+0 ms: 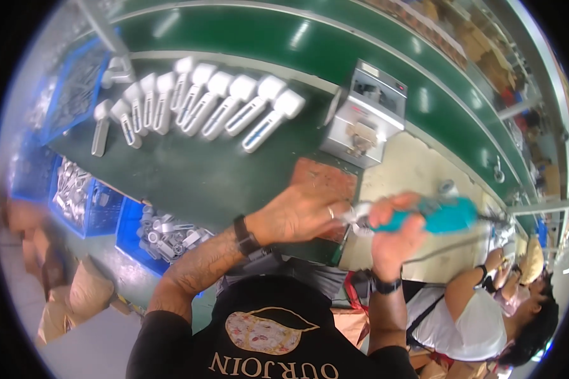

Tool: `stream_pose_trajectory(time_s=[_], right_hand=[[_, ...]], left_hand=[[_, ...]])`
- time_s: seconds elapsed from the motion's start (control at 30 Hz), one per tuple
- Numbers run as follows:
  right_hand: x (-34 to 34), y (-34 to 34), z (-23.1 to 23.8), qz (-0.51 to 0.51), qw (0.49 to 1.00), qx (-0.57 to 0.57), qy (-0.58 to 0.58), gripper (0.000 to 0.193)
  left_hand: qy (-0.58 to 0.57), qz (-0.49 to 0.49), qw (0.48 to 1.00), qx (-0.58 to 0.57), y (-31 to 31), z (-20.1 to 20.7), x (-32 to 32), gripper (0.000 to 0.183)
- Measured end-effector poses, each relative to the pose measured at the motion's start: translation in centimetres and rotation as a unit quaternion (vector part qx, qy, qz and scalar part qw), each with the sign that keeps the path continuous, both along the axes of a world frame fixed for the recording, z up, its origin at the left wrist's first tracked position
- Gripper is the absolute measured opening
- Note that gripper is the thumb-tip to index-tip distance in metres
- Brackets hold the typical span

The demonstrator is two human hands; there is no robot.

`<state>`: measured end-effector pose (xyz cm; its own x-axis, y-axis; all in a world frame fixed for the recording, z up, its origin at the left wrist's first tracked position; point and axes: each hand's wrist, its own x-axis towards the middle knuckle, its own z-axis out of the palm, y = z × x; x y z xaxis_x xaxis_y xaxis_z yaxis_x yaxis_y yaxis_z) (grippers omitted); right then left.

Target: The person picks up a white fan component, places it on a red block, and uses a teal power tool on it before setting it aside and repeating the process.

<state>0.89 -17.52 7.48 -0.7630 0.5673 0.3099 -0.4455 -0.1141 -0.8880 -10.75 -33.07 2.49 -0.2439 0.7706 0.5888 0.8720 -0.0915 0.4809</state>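
In front of my body, my right hand (397,239) grips a teal electric screwdriver (452,215), a dark cord trailing from its far right end. The tool lies nearly level, its working end pointing left. My left hand (300,213), fingers closed, holds a small white-and-grey plastic part (360,219) against that end. Motion blur and the fingers hide where tool and part meet. Just behind my left hand lies a reddish-brown mat (325,179) on the green tabletop (202,180).
Several white long-handled housings (218,104) fan across the back left. A silver box-shaped machine (363,120) stands beyond the mat. Blue bins of grey parts (171,235) sit at the left. A cream board (417,167) extends rightward. Another person (480,316) sits close on the right.
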Motion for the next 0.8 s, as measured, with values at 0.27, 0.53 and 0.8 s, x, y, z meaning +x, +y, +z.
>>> stream_pose_trajectory(time_s=[0.27, 0.53, 0.8], right_hand=[[5.7, 0.2, 0.3, -0.102, 0.994, 0.021, 0.013, 0.064], [4.1, -0.1, -0.5, -0.075, 0.997, 0.009, -0.005, 0.065], [4.5, -0.8, -0.7, -0.019, 0.998, 0.058, -0.008, 0.062]], left_hand=[[-0.248, 0.374, 0.885, 0.122, -11.2, -0.3, -1.3, 0.038], [-0.016, 0.741, 0.664, 0.1, -29.8, -4.2, -12.2, 0.049], [0.004, 0.701, 0.713, -0.007, -30.6, -2.6, -14.5, 0.044]])
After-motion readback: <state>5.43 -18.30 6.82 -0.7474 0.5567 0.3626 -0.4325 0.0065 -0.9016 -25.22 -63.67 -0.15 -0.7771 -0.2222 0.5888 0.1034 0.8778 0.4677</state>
